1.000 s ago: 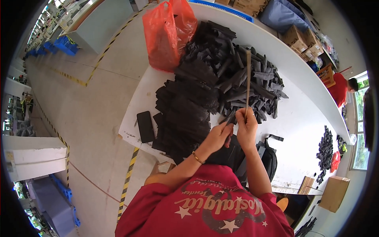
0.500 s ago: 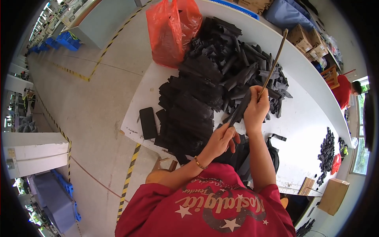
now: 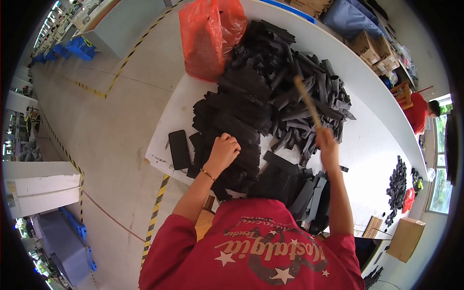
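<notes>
While the left hand (image 3: 223, 151) rests knuckles-up and curled on the near stack of flat black pieces (image 3: 232, 140), the right hand (image 3: 327, 145) is raised over the table's middle, clenched around the lower end of a thin tan stick (image 3: 305, 99). The stick's long axis runs from the right fist up and away to the left, its far tip blurred above the loose heap of black strips (image 3: 309, 101); whether the tip touches the heap cannot be told. The left hand seems to press or grip the top piece of the stack, but its fingertips are hidden, so the grasp is not certain. The neat stack lies directly under and ahead of the left hand; the loose heap lies ahead of the right hand and between the two hands' lines of reach. The right hand is thus nearer the heap, the left nearer the stack. One black piece (image 3: 179, 149) lies apart by the table's left edge. A red plastic bag (image 3: 205, 36) stands at the far left corner of the white table (image 3: 372, 140), touching the pile. A further small dark pile (image 3: 397, 186) sits well apart on the right.
</notes>
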`<act>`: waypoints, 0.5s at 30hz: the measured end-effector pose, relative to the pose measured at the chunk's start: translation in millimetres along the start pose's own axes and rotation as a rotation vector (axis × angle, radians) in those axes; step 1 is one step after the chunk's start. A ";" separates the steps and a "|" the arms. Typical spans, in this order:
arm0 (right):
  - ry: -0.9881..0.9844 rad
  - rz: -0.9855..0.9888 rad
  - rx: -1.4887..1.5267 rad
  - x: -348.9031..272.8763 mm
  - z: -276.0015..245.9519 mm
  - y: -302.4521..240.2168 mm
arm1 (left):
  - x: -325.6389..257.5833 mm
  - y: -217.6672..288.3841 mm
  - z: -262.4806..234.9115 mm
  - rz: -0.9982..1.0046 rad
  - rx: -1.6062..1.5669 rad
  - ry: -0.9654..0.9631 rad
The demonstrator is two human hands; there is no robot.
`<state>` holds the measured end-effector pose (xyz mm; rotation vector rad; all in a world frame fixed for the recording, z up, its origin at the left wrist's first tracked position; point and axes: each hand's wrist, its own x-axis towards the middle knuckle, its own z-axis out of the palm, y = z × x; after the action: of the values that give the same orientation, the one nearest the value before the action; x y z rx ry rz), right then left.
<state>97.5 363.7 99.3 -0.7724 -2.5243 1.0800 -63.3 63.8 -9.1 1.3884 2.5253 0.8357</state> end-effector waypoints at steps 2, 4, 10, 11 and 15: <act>-0.099 -0.135 -0.122 -36.1 12.4 8.9 | 1.7 -6.3 -4.1 -0.010 -0.069 0.018; -0.122 -0.277 -0.202 -57.4 14.8 10.5 | 5.5 -8.6 -11.9 -0.036 -0.241 0.079; -0.204 -0.437 -0.444 -72.2 24.3 13.2 | 17.3 -4.9 -37.6 -0.057 -0.421 0.066; -0.203 -0.443 -0.474 -70.2 26.4 11.7 | 18.2 -3.5 -40.2 -0.041 -0.431 0.062; -0.219 -0.525 -0.491 -63.8 45.6 8.4 | 23.4 10.1 -44.3 -0.014 -0.436 0.061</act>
<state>131.8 305.4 58.9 -0.0575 -2.9704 0.3919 -85.7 69.2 36.5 1.2120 2.2024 1.3436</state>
